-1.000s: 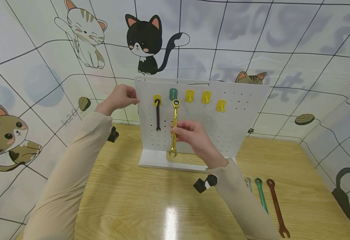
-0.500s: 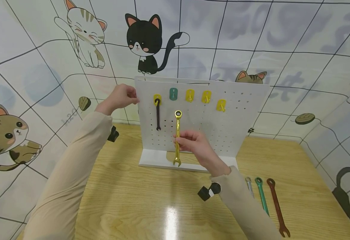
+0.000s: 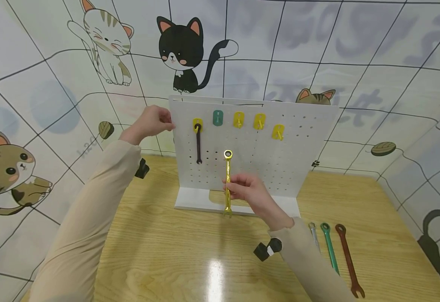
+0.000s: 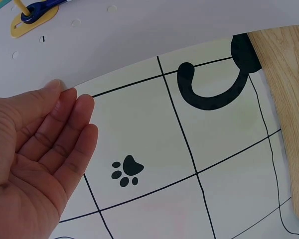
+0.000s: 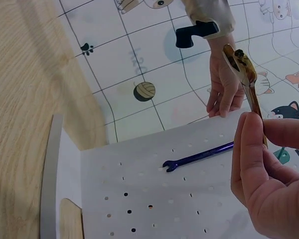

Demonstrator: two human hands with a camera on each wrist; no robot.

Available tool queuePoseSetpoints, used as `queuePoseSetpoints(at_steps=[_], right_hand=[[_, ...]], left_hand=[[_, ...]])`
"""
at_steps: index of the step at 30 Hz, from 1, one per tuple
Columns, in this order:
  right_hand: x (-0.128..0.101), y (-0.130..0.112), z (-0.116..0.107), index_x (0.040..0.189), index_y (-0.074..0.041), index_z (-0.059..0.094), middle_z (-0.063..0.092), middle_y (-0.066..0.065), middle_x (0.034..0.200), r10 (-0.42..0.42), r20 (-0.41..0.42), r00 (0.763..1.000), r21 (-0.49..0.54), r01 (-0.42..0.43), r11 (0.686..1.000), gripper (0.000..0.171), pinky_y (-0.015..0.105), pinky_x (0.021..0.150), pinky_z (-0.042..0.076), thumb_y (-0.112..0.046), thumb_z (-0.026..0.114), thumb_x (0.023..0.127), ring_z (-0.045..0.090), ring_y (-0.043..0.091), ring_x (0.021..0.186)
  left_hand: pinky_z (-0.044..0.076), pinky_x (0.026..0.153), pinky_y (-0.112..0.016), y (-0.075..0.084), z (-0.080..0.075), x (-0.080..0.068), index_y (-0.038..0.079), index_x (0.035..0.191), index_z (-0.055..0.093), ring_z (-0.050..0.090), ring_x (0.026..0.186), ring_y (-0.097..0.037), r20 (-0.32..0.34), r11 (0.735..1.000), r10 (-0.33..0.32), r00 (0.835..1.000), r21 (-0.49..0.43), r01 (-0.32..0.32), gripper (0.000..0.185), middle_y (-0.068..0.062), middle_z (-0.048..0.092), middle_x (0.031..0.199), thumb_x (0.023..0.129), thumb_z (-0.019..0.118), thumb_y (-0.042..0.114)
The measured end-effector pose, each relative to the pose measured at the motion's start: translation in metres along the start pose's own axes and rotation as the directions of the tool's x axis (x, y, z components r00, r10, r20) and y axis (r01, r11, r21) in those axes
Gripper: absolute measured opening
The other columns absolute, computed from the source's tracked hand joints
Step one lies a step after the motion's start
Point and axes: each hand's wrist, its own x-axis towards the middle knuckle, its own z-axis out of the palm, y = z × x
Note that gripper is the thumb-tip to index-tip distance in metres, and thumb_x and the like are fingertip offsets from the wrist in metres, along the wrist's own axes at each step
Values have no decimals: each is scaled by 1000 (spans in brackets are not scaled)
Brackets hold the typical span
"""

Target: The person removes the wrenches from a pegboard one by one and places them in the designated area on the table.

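1. The gold wrench (image 3: 227,183) is in the air in front of the pegboard (image 3: 299,147), below the row of hooks and clear of all of them. Its long axis is pretty much vertical, ring end up, open jaw end down near the board's base.
2. The right hand (image 3: 248,191) has it, thumb and fingers pinched around the middle of the shaft. In the right wrist view the ring end pokes up past the fingertips (image 5: 249,134).
3. The left hand (image 3: 150,122) is well off to the left, fingers mostly straight and resting on the board's upper left edge, holding nothing. So the right hand is the one on the wrench, and the hooks sit up and slightly left of it.
4. Counting hooks: five total, four yellow ones (image 3: 238,120) and one green hook (image 3: 218,118). The leftmost yellow has a dark wrench (image 3: 198,144) hanging on it; the other four are bare.
5. Wrenches: five in all. Gold in hand, dark one hung, plus three lying side by side on the wooden table (image 3: 159,251) to the right: a silver wrench (image 3: 313,235), a green wrench (image 3: 329,247) and a brown wrench (image 3: 349,260).
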Motion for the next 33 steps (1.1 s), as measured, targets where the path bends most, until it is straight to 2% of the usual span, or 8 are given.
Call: queuePoseSetpoints(at_steps=[4, 8, 15, 26, 33], right_hand=[[-4, 5, -3, 101, 13, 58, 67, 2, 88, 9, -8, 1000, -4, -9, 1000, 17, 26, 70, 51, 0, 57, 89, 62, 12, 77], [-8, 9, -7, 99, 10, 60, 66, 3, 89, 24, -17, 1000, -8, -24, 1000, 14, 27, 70, 51, 0, 57, 90, 62, 11, 76], [-16, 17, -15, 98, 12, 58, 66, 3, 88, 37, -19, 999, -11, -37, 999, 15, 27, 70, 51, 1, 57, 89, 63, 12, 77], [-33, 27, -31, 97, 6, 62, 66, 2, 86, 86, -67, 994, -4, -86, 996, 12, 27, 71, 51, -1, 59, 88, 62, 11, 77], [-47, 30, -44, 106, 16, 56, 66, 3, 88, 97, -97, 991, -26, -100, 995, 26, 27, 73, 51, -3, 59, 89, 63, 11, 80]], left_hand=[[41, 68, -32, 0, 0, 0, -3, 85, 64, 56, 75, -26, -1, 1000, -3, 1000, -1, 3, 11, -14, 66, 79, 86, 64, 8], [41, 68, -32, 0, 0, 0, -3, 84, 64, 56, 76, -26, -2, 1000, -4, 1000, -3, 4, 11, -14, 66, 79, 86, 64, 7], [42, 68, -33, -1, 1, 0, -3, 84, 63, 56, 76, -27, 1, 1000, -2, 1000, 1, 2, 12, -14, 66, 79, 87, 64, 8], [42, 70, -34, 1, 0, -1, -4, 85, 63, 57, 77, -27, 2, 1000, 0, 1000, -2, 0, 12, -15, 66, 80, 86, 64, 8], [44, 74, -39, 0, 0, 0, -4, 86, 64, 58, 77, -27, 6, 1000, -1, 1000, -4, 1, 12, -16, 66, 81, 87, 64, 8]])
